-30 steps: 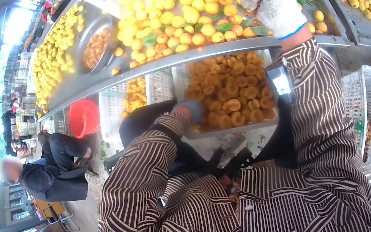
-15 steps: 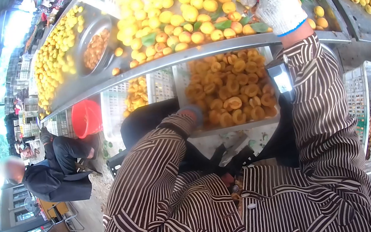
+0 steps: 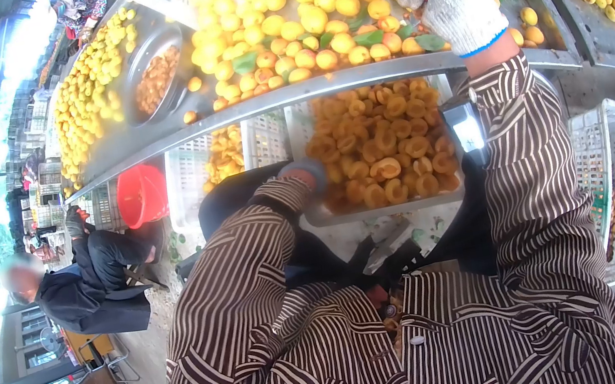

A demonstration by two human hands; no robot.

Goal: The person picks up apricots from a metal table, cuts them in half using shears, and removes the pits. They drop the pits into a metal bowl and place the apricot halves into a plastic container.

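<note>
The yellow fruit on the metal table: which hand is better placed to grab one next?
Probably the right. The gloved right hand is up at the table, close to the yellow fruit. The left hand is lower, by the crate of halved fruit.

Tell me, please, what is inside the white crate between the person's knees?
The white crate holds a heap of apricot halves, several with hollows showing. Its bottom cannot be seen under them, and the metal table hides its far end.
</note>
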